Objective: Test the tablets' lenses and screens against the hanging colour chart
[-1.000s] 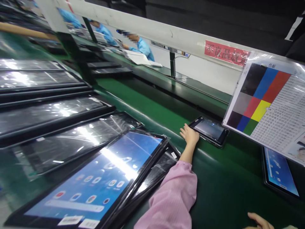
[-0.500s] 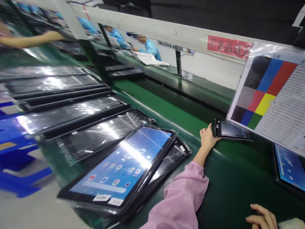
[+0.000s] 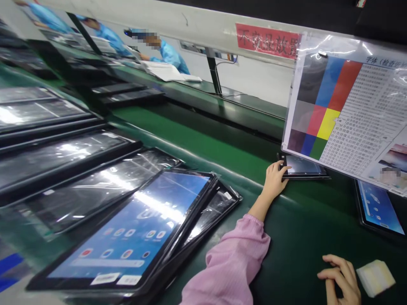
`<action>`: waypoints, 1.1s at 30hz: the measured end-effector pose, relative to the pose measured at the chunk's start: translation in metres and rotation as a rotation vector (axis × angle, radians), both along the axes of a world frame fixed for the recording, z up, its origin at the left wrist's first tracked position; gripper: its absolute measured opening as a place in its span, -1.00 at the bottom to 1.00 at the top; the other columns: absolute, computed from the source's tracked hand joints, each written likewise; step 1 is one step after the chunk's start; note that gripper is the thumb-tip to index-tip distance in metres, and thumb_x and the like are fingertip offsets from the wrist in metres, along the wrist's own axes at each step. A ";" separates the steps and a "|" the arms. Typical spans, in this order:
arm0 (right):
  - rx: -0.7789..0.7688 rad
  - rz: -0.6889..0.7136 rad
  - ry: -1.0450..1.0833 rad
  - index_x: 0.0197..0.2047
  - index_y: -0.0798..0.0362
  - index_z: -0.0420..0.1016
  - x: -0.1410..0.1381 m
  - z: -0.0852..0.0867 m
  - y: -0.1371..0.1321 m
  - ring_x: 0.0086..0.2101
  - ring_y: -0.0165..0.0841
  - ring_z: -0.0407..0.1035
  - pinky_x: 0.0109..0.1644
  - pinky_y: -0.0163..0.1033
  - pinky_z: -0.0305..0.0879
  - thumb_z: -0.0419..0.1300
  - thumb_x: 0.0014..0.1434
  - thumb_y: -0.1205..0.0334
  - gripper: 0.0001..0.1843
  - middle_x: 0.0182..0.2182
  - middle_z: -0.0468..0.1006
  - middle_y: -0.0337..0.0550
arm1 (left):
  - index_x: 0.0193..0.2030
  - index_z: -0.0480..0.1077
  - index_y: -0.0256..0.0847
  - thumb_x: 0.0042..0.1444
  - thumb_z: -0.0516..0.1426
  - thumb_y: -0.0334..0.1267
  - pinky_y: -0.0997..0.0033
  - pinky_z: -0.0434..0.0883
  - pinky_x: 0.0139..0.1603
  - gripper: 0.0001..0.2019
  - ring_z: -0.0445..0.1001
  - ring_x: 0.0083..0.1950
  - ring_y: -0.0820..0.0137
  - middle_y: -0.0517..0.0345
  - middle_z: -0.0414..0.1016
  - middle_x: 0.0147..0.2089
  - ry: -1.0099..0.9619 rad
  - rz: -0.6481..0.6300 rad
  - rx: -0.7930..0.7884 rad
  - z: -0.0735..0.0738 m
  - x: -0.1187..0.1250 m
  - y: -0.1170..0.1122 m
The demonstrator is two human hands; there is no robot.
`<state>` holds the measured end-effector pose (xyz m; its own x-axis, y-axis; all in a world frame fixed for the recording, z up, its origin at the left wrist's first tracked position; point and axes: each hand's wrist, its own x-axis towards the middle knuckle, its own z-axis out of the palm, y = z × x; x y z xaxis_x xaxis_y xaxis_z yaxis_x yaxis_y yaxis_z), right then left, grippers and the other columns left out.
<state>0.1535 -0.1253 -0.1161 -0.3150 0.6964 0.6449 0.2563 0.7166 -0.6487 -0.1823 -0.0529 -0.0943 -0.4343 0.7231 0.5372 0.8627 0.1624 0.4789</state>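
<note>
Head camera view finds your work part-way, as far as can be judged. The far tablet [image 3: 305,167] lies on the green bench [image 3: 302,237], its upper edge partly behind the hanging colour chart [image 3: 345,110]; its screen is pale grey, with no icons readable at this size. Two other units show a home screen with icons: the large lit tablet [image 3: 127,237] at your left, in clear film with two white labels, and the right-hand tablet [image 3: 380,207] beneath the chart's lower corner. The large one lies askew across a dark tablet [image 3: 213,212]. Further dark-screened tablets [image 3: 104,186] run along your left side. Whether these are finished or waiting cannot be told; the far tablet appears to be the one being dealt with.

Grip: your left hand [image 3: 274,178] touches the far tablet at its left end, one finger over the face and the others bent about the near corner. How firmly it is held, or whether the fingers have closed on it, cannot be determined. Your right hand [image 3: 343,279] is relaxed, fingers half-curled and apart, with nothing seen in it; a folded pad [image 3: 375,278] lies just beside it on the bench.
</note>
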 end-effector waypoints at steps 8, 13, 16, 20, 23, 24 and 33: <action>-0.044 0.013 -0.033 -0.44 -0.07 0.51 0.000 0.001 -0.004 -0.15 -0.22 0.44 -0.10 -0.15 0.30 0.04 0.40 0.37 -0.61 -0.16 0.58 -0.14 | 0.16 0.45 -0.16 0.01 0.14 -0.48 -0.21 0.29 0.35 -0.48 0.29 0.36 -0.08 -0.15 0.33 0.31 -0.118 0.040 0.100 -0.008 -0.009 0.006; -0.005 0.065 -0.115 -0.33 -0.09 0.52 0.007 -0.007 0.009 -0.12 -0.24 0.45 -0.08 -0.17 0.32 0.05 0.39 0.41 -0.68 -0.12 0.57 -0.16 | 0.06 0.48 -0.21 0.16 0.05 -0.50 0.02 0.42 0.28 -0.63 0.44 0.25 0.11 -0.16 0.36 0.30 -0.204 0.047 0.251 -0.007 -0.001 0.009; 0.025 0.016 -0.169 -0.17 -0.09 0.54 0.003 -0.007 0.027 -0.06 -0.22 0.45 -0.03 -0.15 0.34 0.07 0.37 0.39 -0.75 -0.06 0.56 -0.14 | -0.14 0.52 -0.19 0.11 -0.05 -0.62 0.13 0.43 0.26 -0.60 0.50 0.19 0.24 -0.06 0.36 0.36 -0.256 -0.022 0.304 -0.006 0.009 0.011; 0.013 -0.145 -0.184 -0.07 -0.04 0.51 -0.028 0.003 0.057 0.04 -0.13 0.39 0.09 0.00 0.31 0.02 0.36 0.32 -0.75 0.03 0.51 -0.03 | -0.31 0.50 -0.22 -0.09 -0.12 -0.67 0.34 0.53 -0.07 -0.56 0.57 0.10 0.29 -0.04 0.52 0.21 -0.327 -0.210 0.287 -0.008 0.029 0.006; 0.013 -0.192 -0.246 0.04 -0.03 0.50 -0.059 0.016 0.086 0.12 -0.09 0.32 0.17 0.06 0.29 0.00 0.33 0.30 -0.68 0.13 0.44 0.02 | -0.47 0.41 -0.21 -0.20 -0.11 -0.65 0.51 0.39 -0.36 -0.64 0.55 -0.28 0.39 0.11 0.59 -0.31 -0.356 -0.406 0.226 -0.012 0.058 -0.015; 0.011 -0.205 -0.274 0.08 -0.03 0.49 -0.069 0.021 0.098 0.15 -0.09 0.31 0.19 0.07 0.28 0.00 0.32 0.31 -0.64 0.17 0.41 0.02 | -0.54 0.35 -0.19 -0.22 -0.10 -0.64 0.53 0.35 -0.37 -0.68 0.48 -0.39 0.43 0.19 0.49 -0.46 -0.354 -0.483 0.200 -0.013 0.070 -0.025; -0.089 -0.420 -0.638 0.18 0.06 0.47 -0.118 0.056 0.226 0.18 -0.01 0.30 0.27 0.24 0.23 0.20 0.38 0.24 -0.67 0.21 0.39 0.07 | -0.63 0.21 -0.20 -0.25 -0.10 -0.68 0.53 0.23 -0.30 -0.72 0.25 -0.47 0.50 0.33 0.30 -0.60 -0.381 -0.934 0.090 -0.018 0.144 -0.087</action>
<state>0.0358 0.1005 -0.0597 -0.3047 0.8804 0.3634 0.8393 0.4285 -0.3345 -0.0384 -0.1399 -0.1126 0.1310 0.8249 0.5499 0.4131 -0.5497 0.7261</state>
